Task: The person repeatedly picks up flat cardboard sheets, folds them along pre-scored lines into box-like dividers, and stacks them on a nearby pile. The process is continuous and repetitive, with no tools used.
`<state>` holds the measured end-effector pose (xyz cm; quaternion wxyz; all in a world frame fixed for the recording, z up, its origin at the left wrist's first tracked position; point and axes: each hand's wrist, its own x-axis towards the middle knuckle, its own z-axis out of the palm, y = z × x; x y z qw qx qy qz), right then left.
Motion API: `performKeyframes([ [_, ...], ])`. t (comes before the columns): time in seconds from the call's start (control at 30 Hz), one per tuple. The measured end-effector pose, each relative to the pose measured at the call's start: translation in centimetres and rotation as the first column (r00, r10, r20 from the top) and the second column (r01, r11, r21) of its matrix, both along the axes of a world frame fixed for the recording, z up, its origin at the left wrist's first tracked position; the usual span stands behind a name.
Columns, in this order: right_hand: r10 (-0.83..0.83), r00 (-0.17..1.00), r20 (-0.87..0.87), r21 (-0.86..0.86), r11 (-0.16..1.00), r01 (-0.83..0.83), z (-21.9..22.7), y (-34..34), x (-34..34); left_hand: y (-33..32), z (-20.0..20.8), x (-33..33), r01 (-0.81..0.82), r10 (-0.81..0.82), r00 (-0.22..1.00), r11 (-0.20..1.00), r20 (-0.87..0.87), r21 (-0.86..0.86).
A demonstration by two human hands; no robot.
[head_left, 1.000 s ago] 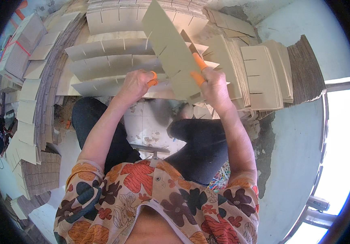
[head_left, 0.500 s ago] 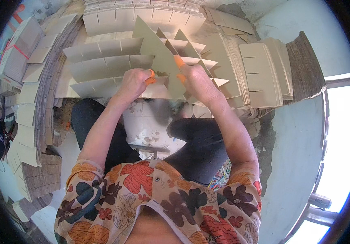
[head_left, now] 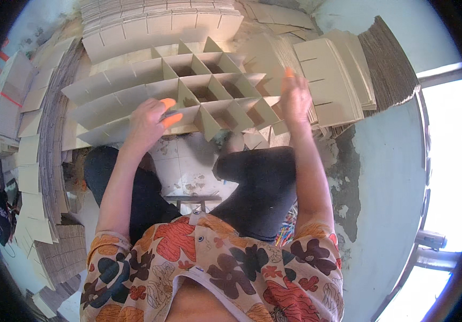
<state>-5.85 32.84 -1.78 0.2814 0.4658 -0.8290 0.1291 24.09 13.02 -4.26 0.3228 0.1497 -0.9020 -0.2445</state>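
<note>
A cardboard divider grid (head_left: pixel 190 88) stands on the work surface, made of three long slotted strips with several short crosspieces set across them toward the right. My left hand (head_left: pixel 148 122), with orange covers on two fingertips, pinches the nearest long strip (head_left: pixel 114 126) left of the crosspieces. My right hand (head_left: pixel 296 101) is at the grid's right end, over the near side of a leaning stack of cardboard sheets (head_left: pixel 276 60). An orange cover shows on one of its fingertips. Blur and the angle hide whether its fingers hold a sheet.
Behind the grid stands a long row of slotted cardboard strips (head_left: pixel 161 31). More slotted pieces (head_left: pixel 330 80) and a brown stack (head_left: pixel 389 61) lean at the right by the wall. Stacked cardboard (head_left: pixel 54 123) lines the left side, beside a white box with a red strap (head_left: pixel 8 115).
My right hand has left the crosspiece it held and moved right to the sheet stack. That crosspiece now sits lower, across the long strips. My left hand stays at the near strip.
</note>
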Motion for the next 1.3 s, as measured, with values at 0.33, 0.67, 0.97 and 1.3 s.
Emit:
performKeyframes([
  [0.33, -0.269, 0.952, 0.15, 0.262, 0.939, 0.224, -4.9, 5.1, -6.5, -1.2, -0.4, 2.1, -0.108, 0.111, 0.99, 0.993, 0.084, -0.044],
  [0.67, -0.039, 0.977, 0.209, -0.282, 0.954, 0.098, 4.1, 1.9, 0.7, -2.0, -0.3, 3.8, -0.136, 0.146, 0.986, 0.985, 0.081, -0.109],
  [0.97, 0.47, 0.65, 0.597, -0.262, 0.881, -0.395, 7.2, -4.7, 13.7, -2.7, -2.5, 4.3, -0.119, 0.114, 0.983, 0.993, 0.144, 0.026],
  [1.3, 0.47, 0.609, 0.639, -0.174, 0.86, -0.48, 3.9, -8.3, 15.5, -2.8, -2.5, 4.0, -0.096, 0.1, 0.987, 0.995, 0.125, -0.035],
])
